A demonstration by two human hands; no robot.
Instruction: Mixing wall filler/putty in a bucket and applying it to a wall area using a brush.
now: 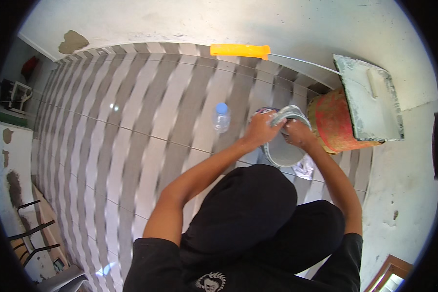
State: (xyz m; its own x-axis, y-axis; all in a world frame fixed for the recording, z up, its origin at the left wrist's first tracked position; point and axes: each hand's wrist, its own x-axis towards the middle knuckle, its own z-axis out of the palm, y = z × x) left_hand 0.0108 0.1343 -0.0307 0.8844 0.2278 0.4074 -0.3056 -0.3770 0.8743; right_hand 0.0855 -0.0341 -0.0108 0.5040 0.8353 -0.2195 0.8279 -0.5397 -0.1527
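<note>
I crouch over a small pail (284,153) streaked pale grey inside. My left hand (264,127) is closed at its upper left rim, on a grey, smeared band there that I cannot tell apart from the rim or a lid. My right hand (299,134) is curled at the pail's opening, its fingertips hidden in or behind that band. A clear bottle (221,118) with a blue cap stands left of the pail. A crumpled pale wrapper or sheet (304,167) lies by its lower right.
A red, stained bucket (328,124) carries a smeared tray (379,112) at right, with a yellow-handled roller (238,50) across it. A patchy white wall (146,24) borders the striped tiled floor (107,160). Black metal frames (34,233) stand at lower left.
</note>
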